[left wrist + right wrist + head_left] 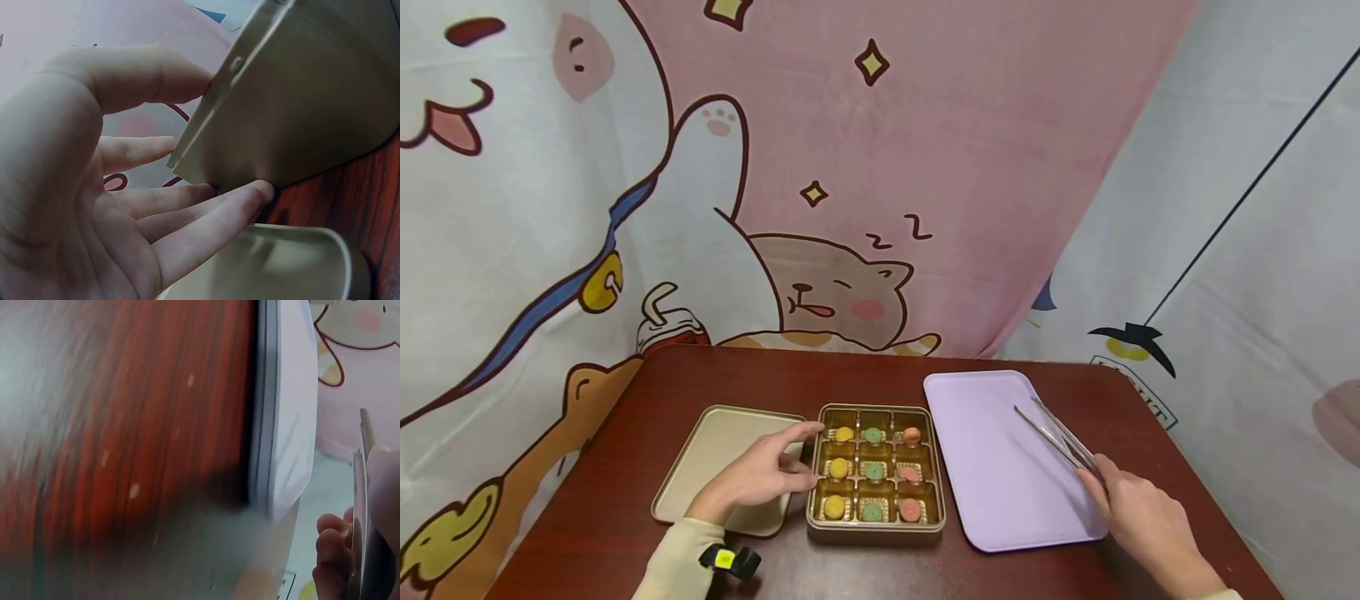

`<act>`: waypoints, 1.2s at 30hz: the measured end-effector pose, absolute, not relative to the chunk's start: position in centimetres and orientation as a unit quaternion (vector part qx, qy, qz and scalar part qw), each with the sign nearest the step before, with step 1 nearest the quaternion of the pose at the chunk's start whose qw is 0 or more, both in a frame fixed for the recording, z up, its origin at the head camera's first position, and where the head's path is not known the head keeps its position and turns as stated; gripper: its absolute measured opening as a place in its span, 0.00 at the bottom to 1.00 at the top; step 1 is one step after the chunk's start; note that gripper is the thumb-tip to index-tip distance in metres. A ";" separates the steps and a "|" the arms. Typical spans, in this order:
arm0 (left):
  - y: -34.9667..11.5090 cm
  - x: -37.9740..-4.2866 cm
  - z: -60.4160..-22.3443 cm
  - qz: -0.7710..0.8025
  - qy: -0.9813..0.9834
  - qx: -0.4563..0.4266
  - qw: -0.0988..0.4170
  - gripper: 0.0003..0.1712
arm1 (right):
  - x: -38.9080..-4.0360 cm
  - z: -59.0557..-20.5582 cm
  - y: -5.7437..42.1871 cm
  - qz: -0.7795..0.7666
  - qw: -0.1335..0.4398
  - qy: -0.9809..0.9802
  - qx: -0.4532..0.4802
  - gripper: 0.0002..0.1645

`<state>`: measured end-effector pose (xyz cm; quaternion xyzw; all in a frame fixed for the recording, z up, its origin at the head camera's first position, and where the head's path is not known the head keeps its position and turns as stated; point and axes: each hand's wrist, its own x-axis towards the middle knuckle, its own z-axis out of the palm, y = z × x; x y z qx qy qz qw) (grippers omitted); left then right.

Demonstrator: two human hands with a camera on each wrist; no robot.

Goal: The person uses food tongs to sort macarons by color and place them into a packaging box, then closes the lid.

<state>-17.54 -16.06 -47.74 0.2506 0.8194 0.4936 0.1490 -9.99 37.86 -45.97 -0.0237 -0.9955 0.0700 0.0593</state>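
Note:
A square gold tin point(876, 533) stands mid-table, its divided insert holding small round macaron-like pieces: a yellow column point(838, 468), a green column point(873, 472) and a pink-orange column point(910, 473). Spread fingertips of my left hand point(760, 468) touch the tin's left side; the left wrist view shows them against its outer wall point(300, 106). My right hand point(1142, 518) grips metal tongs point(1063, 440), whose two arms stand apart with nothing between their tips. They hover over the right part of a lilac tray point(992, 467). Only part of the tongs point(358, 519) shows in the right wrist view.
The tin's lid point(715, 450) lies flat on the dark wooden table point(760, 371), left of the tin and partly beneath my left hand. The tray lies close to the tin's right side. Printed cloth point(985, 167) hangs behind and beside the table.

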 end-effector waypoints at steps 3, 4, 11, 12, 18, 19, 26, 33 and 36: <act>-16.1 -17.5 -47.7 0.494 0.819 0.251 0.147 0.46 | -10.0 -46.1 39.2 0.063 0.046 -0.996 -0.042 0.29; -16.1 -17.5 -47.7 0.495 0.819 0.252 0.147 0.46 | -10.0 -46.1 39.6 0.061 0.039 -0.996 -0.050 0.31; -16.1 -17.5 -47.6 0.496 0.818 0.246 0.155 0.46 | -10.0 -47.2 42.5 0.040 -0.018 -0.994 -0.103 0.38; -16.1 -17.5 -47.6 0.497 0.818 0.245 0.156 0.46 | -10.0 -47.3 42.8 0.039 -0.026 -0.993 -0.111 0.38; -16.1 -17.4 -47.7 0.501 0.816 0.245 0.155 0.46 | -10.0 -48.0 44.0 0.033 -0.057 -0.988 -0.137 0.38; -16.1 -17.4 -47.7 0.502 0.815 0.247 0.154 0.46 | -10.1 -48.1 44.1 0.031 -0.059 -0.988 -0.138 0.37; -16.1 -17.4 -47.9 0.503 0.814 0.245 0.155 0.46 | -10.2 -48.7 44.7 0.022 -0.082 -0.986 -0.142 0.35; -16.1 -17.4 -47.7 0.507 0.811 0.250 0.151 0.46 | -10.4 -48.3 44.7 -0.001 -0.093 -0.987 -0.132 0.30; -16.1 -17.4 -47.6 0.511 0.808 0.252 0.152 0.46 | -10.5 -48.3 44.5 -0.011 -0.099 -0.986 -0.134 0.30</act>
